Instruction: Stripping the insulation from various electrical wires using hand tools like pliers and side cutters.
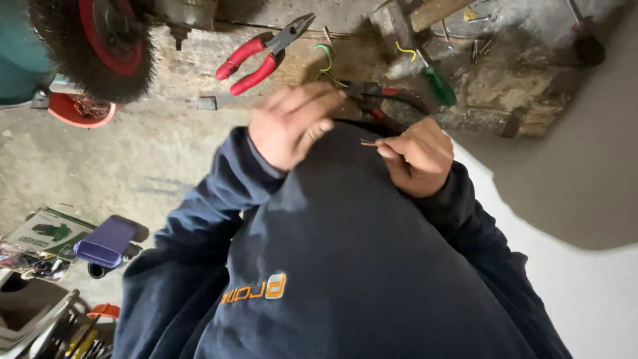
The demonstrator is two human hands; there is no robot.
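Glossy red plastic-handled metal pliers [262, 54]

We lose our blurred left hand [292, 124] mid-frame; it half covers the dark red-handled cutters [382, 100], and the round wire brush wheel [100, 43] is cropped upper left.

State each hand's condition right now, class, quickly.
Left hand: blurred, fingers loosely curled, holding nothing visible.
Right hand: closed, pinching a thin wire.
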